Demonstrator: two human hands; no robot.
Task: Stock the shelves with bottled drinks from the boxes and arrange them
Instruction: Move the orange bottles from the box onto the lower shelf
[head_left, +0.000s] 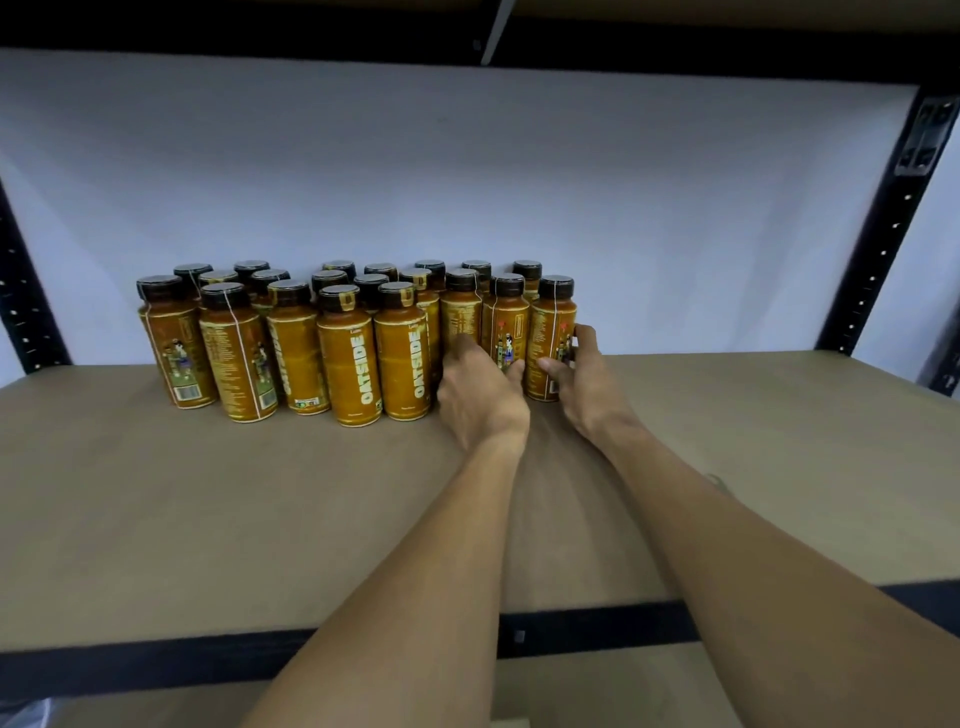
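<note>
Eyes on the end bottle (551, 332), far right of the front row, standing upright on the shelf (208, 493) with its black cap on top and its long axis straight up. The right hand (579, 374) has it: thumb across the front of the label, fingers curled round the right flank, low on the body. Just beside it, touching or nearly so, the next bottle (505, 322) is also upright, and the left hand (480, 395) is curled round its base. The thumb lies on the front, and the fingers tuck in on the left, though where they end is hidden.

Both bottles sit straight ahead of the hands, at the right end of the block of bottles (348, 358), which stands several rows deep against the white back wall (467, 156). The right hand is clearly the nearer one to the end bottle, with bare board on its open side.

Now the facing: two front bottles further left show the brand name forward, while these two show drawings and small print. I'd judge a twist about the upright axis is what's called for, keeping the bases flat so the neighbours don't topple.
</note>
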